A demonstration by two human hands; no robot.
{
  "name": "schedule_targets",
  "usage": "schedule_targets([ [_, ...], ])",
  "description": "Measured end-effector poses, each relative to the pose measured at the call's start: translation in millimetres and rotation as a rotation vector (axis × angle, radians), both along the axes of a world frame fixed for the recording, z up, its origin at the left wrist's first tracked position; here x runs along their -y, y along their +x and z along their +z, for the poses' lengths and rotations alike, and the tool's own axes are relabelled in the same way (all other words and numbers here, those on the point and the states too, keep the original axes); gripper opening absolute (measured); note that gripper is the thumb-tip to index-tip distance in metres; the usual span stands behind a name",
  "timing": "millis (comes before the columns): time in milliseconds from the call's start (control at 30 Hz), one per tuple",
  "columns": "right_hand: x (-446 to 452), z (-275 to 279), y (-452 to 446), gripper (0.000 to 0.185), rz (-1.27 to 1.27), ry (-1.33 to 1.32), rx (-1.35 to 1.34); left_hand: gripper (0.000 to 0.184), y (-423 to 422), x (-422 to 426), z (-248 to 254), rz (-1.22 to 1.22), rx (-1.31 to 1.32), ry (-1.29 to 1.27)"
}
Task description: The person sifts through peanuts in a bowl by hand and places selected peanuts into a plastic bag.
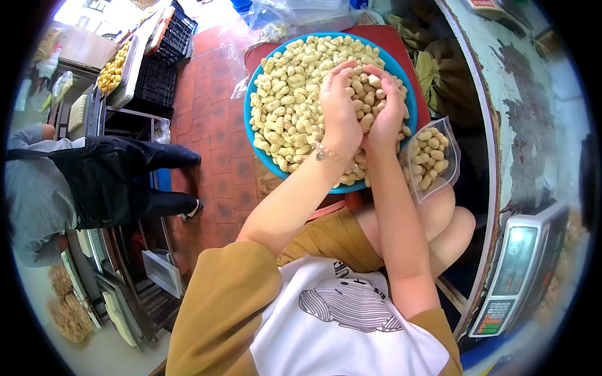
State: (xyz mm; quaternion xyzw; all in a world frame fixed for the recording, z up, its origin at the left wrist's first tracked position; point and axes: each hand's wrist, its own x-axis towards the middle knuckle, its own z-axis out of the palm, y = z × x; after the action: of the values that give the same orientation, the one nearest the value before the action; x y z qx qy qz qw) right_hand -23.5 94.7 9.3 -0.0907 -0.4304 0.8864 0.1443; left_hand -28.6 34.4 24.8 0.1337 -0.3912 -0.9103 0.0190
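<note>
A round blue basin (249, 119) full of unshelled peanuts (285, 94) stands in front of me. Over its right half, my left hand (340, 103) and my right hand (387, 109) are cupped together around a heap of darker peanuts (365, 94). The wrists touch or nearly touch, and the fingers curl inward at the far side of the heap. A bracelet circles my left wrist. Beside the basin's lower right edge, a clear plastic bag (430, 156) holds more peanuts, close to my right forearm.
A digital scale (517, 269) sits at the right, past a worn table edge (495, 144). Sacks (433, 75) stand at the upper right. Clear plastic bags (295, 15) lie behind the basin. Black crates (157, 81) and another person (94, 182) are at the left.
</note>
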Motion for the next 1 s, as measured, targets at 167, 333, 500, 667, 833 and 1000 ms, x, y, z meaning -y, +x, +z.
schedule_targets([
  [167, 11, 3, 3, 0.037, 0.082, -0.019, -0.043, 0.038, 2, 17, -2, 0.02, 0.039, 0.193],
  [333, 16, 1, 6, 0.034, 0.084, -0.236, -0.046, 0.042, 8, 27, -3, -0.017, 0.019, 0.303],
  [500, 15, 4, 9, 0.036, 0.088, -0.39, 0.011, 0.045, 8, 30, -11, -0.028, -0.027, 0.343],
  [667, 18, 0, 9, 0.041, 0.088, -0.338, 0.004, 0.049, 11, 31, -10, -0.005, -0.02, 0.432],
  [833, 19, 8, 14, 0.041, 0.065, -0.392, 0.002, 0.047, 12, 28, -12, 0.011, 0.003, 0.492],
  [1000, 16, 4, 11, 0.035, 0.058, -0.452, -0.018, 0.044, 13, 24, -7, -0.004, 0.036, 0.531],
])
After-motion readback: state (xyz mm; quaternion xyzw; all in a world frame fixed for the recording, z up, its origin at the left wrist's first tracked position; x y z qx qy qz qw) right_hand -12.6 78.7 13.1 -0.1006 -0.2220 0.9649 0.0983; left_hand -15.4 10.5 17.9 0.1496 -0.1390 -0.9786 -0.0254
